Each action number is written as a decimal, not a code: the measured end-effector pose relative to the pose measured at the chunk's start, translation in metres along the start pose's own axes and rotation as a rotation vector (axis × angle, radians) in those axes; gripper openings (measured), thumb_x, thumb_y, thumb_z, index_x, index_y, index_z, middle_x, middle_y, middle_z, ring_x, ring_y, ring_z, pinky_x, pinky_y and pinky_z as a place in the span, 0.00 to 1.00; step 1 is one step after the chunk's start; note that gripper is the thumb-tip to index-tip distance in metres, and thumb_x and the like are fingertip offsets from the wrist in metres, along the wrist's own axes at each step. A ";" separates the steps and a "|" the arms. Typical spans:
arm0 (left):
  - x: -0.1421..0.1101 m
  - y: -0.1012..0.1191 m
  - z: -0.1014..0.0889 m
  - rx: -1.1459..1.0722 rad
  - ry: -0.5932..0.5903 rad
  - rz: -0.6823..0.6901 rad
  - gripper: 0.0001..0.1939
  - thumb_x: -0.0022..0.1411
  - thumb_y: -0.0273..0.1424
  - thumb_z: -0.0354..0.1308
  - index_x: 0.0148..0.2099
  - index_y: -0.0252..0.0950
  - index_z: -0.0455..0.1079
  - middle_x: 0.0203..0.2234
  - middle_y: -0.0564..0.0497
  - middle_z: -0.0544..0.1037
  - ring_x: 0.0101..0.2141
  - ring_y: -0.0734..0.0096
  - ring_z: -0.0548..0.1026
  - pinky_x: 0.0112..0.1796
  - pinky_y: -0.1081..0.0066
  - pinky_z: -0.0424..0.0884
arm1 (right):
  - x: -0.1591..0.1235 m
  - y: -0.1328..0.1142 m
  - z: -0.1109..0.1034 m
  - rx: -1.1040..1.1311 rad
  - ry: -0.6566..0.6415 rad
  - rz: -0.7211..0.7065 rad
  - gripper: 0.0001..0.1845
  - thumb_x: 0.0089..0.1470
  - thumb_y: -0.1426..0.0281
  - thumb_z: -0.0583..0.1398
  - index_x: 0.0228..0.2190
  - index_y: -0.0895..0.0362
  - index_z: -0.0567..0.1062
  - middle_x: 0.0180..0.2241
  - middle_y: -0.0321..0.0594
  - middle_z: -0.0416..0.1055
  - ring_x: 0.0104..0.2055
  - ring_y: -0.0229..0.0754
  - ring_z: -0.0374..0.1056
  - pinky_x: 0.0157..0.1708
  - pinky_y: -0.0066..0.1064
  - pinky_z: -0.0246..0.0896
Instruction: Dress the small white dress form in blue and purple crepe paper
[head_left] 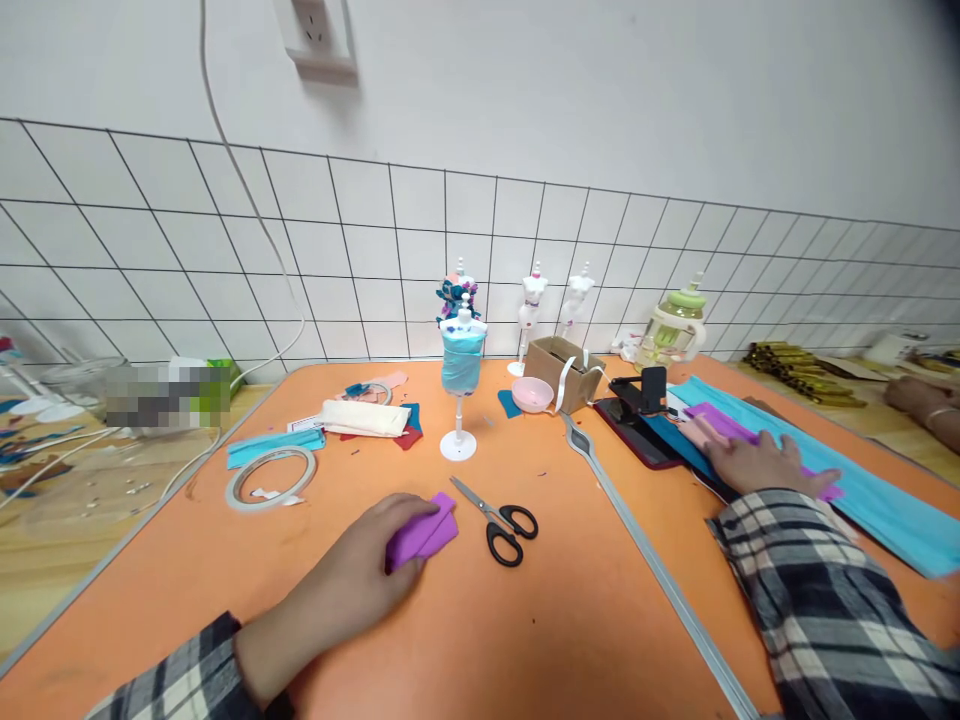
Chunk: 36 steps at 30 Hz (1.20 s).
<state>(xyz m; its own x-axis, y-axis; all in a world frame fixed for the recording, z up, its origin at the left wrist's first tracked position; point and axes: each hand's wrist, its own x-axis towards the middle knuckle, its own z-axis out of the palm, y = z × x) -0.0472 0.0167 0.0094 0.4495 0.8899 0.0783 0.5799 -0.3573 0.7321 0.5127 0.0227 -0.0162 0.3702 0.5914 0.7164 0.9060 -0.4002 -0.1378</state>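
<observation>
In the head view, folded purple fabric (429, 530) is pinched by the left hand (373, 562), beside black-handled scissors (496, 522). The right hand (769, 463) is seen with fingers spread, laid upon the fabric strips (862, 485) at the right.

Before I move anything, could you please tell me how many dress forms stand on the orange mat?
4: the blue-wrapped form at centre, the multicoloured form behind it, and the left white form and right white form near the cardboard box. Others may be hidden.
</observation>
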 end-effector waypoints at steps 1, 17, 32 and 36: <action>0.002 -0.002 -0.003 -0.115 0.011 -0.033 0.26 0.53 0.31 0.60 0.56 0.40 0.72 0.55 0.43 0.75 0.54 0.48 0.72 0.55 0.53 0.66 | -0.003 -0.015 -0.008 -0.067 -0.004 0.040 0.23 0.53 0.50 0.60 0.24 0.57 0.79 0.45 0.67 0.70 0.56 0.69 0.62 0.44 0.61 0.52; 0.006 0.005 -0.008 -1.432 0.175 -0.356 0.24 0.53 0.25 0.67 0.53 0.35 0.74 0.52 0.44 0.78 0.44 0.66 0.80 0.40 0.74 0.77 | -0.099 -0.234 -0.088 0.398 -0.759 -0.779 0.21 0.63 0.70 0.53 0.55 0.52 0.72 0.60 0.45 0.69 0.58 0.54 0.65 0.61 0.59 0.48; 0.059 0.006 0.020 -1.133 0.261 -0.094 0.34 0.47 0.30 0.73 0.57 0.42 0.68 0.49 0.48 0.78 0.50 0.59 0.75 0.48 0.68 0.71 | -0.113 -0.328 -0.067 1.556 -0.881 0.063 0.14 0.54 0.64 0.60 0.40 0.57 0.78 0.38 0.43 0.79 0.41 0.44 0.73 0.41 0.34 0.69; 0.051 0.007 0.019 -0.766 0.201 -0.042 0.26 0.49 0.36 0.72 0.50 0.39 0.71 0.45 0.47 0.79 0.47 0.54 0.76 0.48 0.63 0.71 | -0.115 -0.320 -0.068 1.554 -0.865 0.064 0.08 0.51 0.65 0.61 0.29 0.57 0.75 0.30 0.39 0.76 0.33 0.41 0.71 0.34 0.31 0.68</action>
<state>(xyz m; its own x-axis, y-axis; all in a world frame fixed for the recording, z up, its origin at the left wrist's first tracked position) -0.0077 0.0545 0.0055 0.2641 0.9585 0.1072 -0.0685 -0.0922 0.9934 0.1665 0.0349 -0.0080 -0.0630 0.9721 0.2258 0.0394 0.2285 -0.9728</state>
